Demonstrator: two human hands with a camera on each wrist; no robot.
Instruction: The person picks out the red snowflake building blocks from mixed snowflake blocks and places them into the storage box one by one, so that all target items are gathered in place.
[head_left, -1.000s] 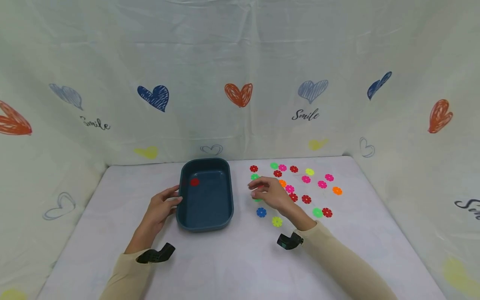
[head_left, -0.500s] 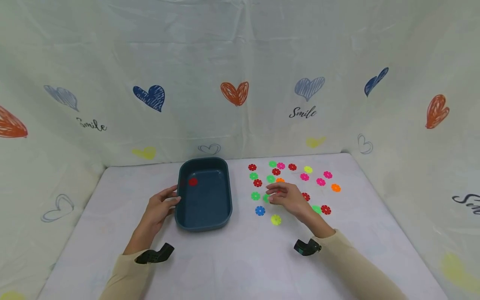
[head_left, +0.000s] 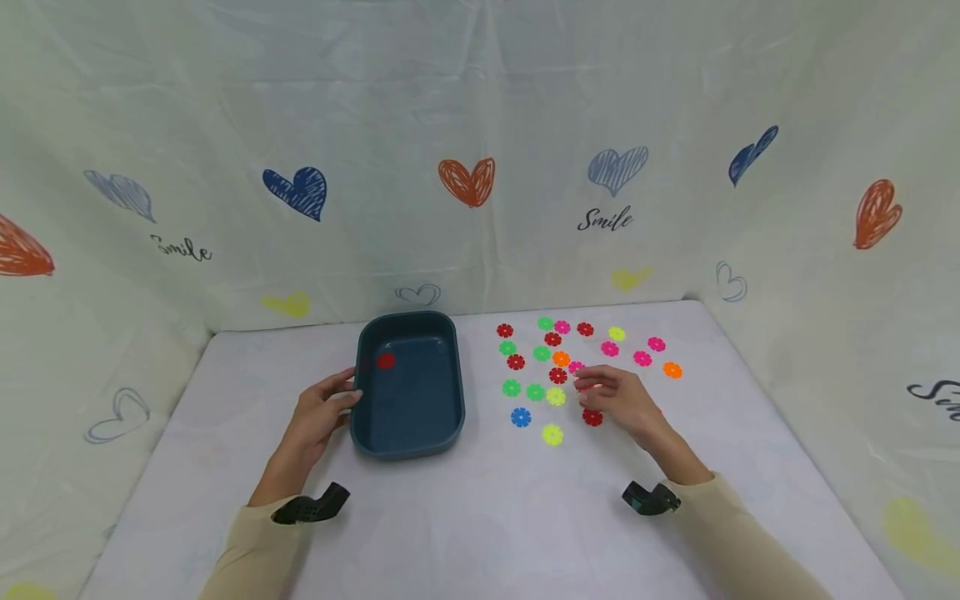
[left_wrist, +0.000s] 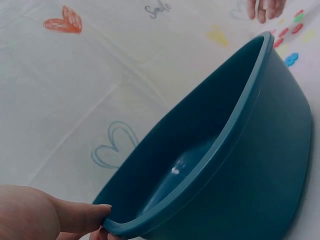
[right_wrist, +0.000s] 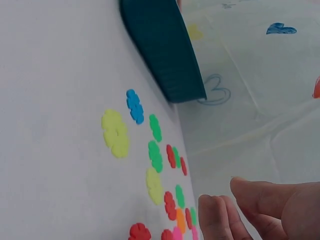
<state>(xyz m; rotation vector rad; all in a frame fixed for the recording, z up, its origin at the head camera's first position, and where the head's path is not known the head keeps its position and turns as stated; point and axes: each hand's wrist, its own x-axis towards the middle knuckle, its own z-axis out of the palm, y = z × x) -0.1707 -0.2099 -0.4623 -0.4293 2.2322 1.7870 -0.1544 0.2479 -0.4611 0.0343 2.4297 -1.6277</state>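
A dark teal plastic basin (head_left: 408, 408) stands left of the table's middle, with one red flower-shaped disc (head_left: 386, 361) inside. My left hand (head_left: 317, 417) pinches its left rim; in the left wrist view the thumb (left_wrist: 82, 216) lies over the edge and fingertips show beneath. Over the right part of the scattered flower discs hovers my right hand (head_left: 618, 404), fingers loosely bent and nothing between them. Nearest to it are a red disc (head_left: 592, 417), a pink disc (head_left: 575, 367) and a yellow disc (head_left: 556, 397). The hand hides some discs under it.
Several green, red, pink, orange and yellow discs lie flat right of the basin, with a blue disc (head_left: 521, 417) nearest its front right. A white table (head_left: 465, 533) carries everything. Behind rises a white cloth backdrop (head_left: 375, 100) printed with hearts.
My right hand has moved rightward across the discs, uncovering red, green and yellow ones on its left. The left hand and basin have stayed put; the head view has shifted slightly.
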